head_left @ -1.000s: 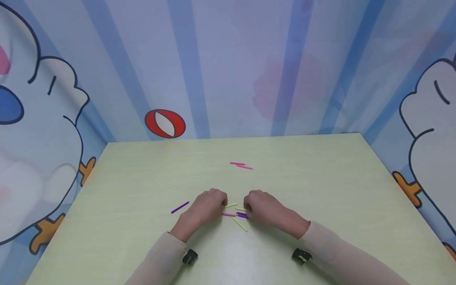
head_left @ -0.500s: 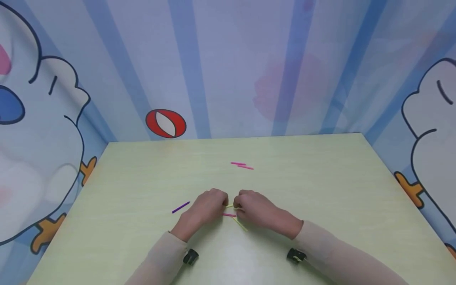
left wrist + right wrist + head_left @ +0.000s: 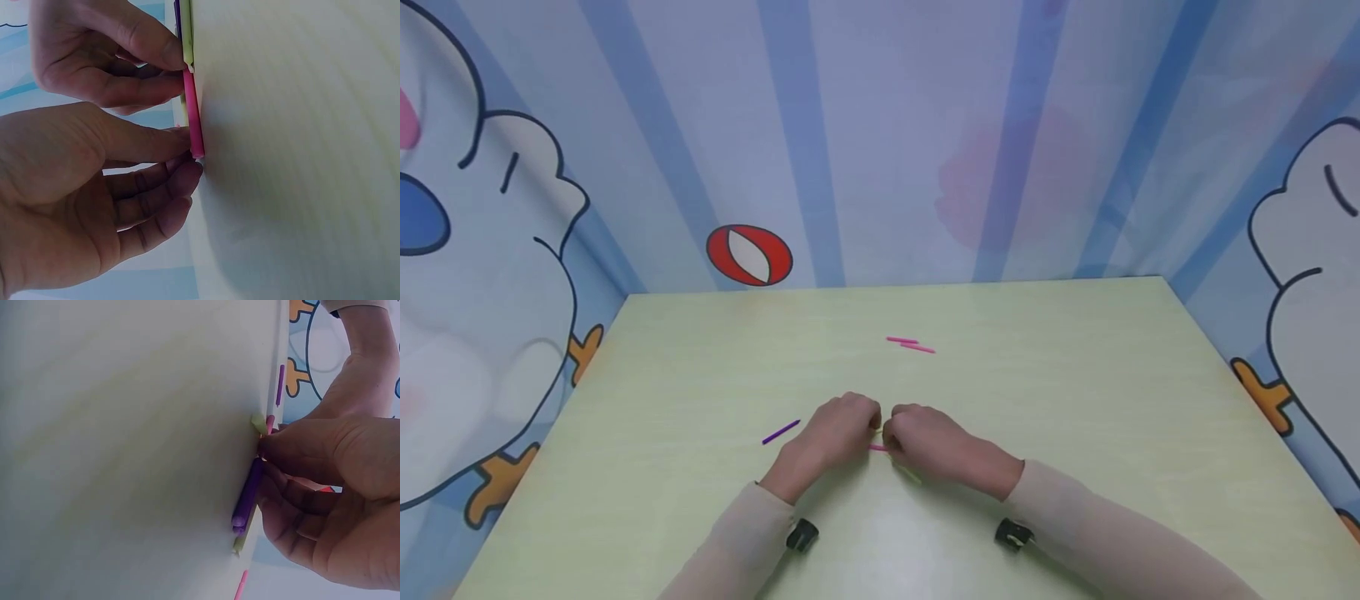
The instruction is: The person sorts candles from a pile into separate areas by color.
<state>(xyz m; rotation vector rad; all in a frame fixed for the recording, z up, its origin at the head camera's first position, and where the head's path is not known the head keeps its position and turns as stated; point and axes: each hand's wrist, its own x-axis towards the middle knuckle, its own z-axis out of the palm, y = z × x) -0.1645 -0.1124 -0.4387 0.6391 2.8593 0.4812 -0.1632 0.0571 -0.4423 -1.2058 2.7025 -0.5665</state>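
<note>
Where the two hands meet near the middle of the bench [image 3: 1075,400], toward its near edge, a small cluster of thin coloured sticks lies flat on the surface. Left hand [image 3: 831,437]: thumb and curled fingers [image 3: 159,187] pinch the near end of a pink stick [image 3: 192,115]. Right hand [image 3: 928,442]: curled fingers [image 3: 300,447] bear on a yellow stick [image 3: 186,37] and lie against a purple stick [image 3: 248,490], with a second yellowish one beneath it; whether the purple one is actually gripped cannot be told. A separate purple stick [image 3: 781,432] lies apart, toward the left edge, and two pink sticks [image 3: 911,343] lie well apart toward the far edge.

Handling, as judged: the sticks look very light, stiff and smooth, so they should roll or skid at a slight touch and give little height for a grip. A fingertip pinch at one end, or tipping an end up off the bench first, seems the surest hold; pressing at mid-length would likely only push a stick along or disturb its neighbours.
</note>
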